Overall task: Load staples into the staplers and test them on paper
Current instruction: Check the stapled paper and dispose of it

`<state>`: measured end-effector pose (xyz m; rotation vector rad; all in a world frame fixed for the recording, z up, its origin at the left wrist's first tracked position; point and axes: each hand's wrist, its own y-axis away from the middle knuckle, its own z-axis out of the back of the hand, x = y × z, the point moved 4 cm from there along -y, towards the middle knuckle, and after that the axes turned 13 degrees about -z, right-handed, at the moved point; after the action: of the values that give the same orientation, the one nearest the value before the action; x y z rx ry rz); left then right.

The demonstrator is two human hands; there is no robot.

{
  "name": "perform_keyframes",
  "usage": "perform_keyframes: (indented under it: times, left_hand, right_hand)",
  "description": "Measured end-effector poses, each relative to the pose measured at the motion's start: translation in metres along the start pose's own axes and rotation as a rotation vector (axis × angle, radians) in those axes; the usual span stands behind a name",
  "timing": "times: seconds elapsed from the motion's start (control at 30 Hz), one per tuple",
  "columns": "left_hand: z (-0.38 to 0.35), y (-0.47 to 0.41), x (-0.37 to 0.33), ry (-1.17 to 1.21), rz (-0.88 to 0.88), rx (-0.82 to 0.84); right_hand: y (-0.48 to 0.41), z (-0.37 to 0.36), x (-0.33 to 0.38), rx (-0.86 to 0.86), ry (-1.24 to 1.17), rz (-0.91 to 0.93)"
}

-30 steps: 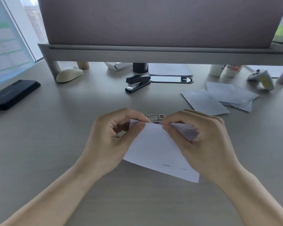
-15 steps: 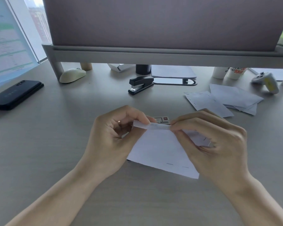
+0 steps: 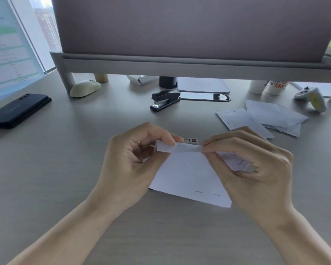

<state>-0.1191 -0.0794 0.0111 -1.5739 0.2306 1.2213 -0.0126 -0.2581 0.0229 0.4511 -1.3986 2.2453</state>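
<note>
A white sheet of paper (image 3: 187,175) with two staples near its lower edge is held above the desk between both hands. Its far edge is folded over into a narrow strip. My left hand (image 3: 130,161) pinches the left end of that fold. My right hand (image 3: 252,165) pinches the right end, fingers curled over the sheet. Just behind the fold lies a small staple box (image 3: 191,140), mostly hidden. A black stapler (image 3: 164,100) rests shut on the desk farther back, apart from both hands.
Stapled paper sheets (image 3: 260,119) are piled at the right. A black phone (image 3: 17,109) lies at the left, a cream mouse (image 3: 84,88) by the monitor stand leg (image 3: 65,79). A game controller (image 3: 311,98), cups (image 3: 273,87) and another phone (image 3: 204,96) sit at the back.
The sheet's far edge has been folded toward me into a strip, and both hands have shifted to pinch its ends. The view has dipped slightly; the stapler has not moved.
</note>
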Motion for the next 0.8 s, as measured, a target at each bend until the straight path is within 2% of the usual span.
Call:
perform_keyframes:
  times: [0.4, 0.8]
  left_hand:
    - [-0.0022, 0.0013, -0.0015, -0.021, -0.010, -0.027]
    - [-0.0018, 0.0023, 0.0005, -0.048, -0.030, -0.020]
  right_hand:
    - [0.0002, -0.0022, 0.0006, 0.004, -0.033, -0.103]
    - [0.0014, -0.0036, -0.0003, -0.012, -0.045, -0.127]
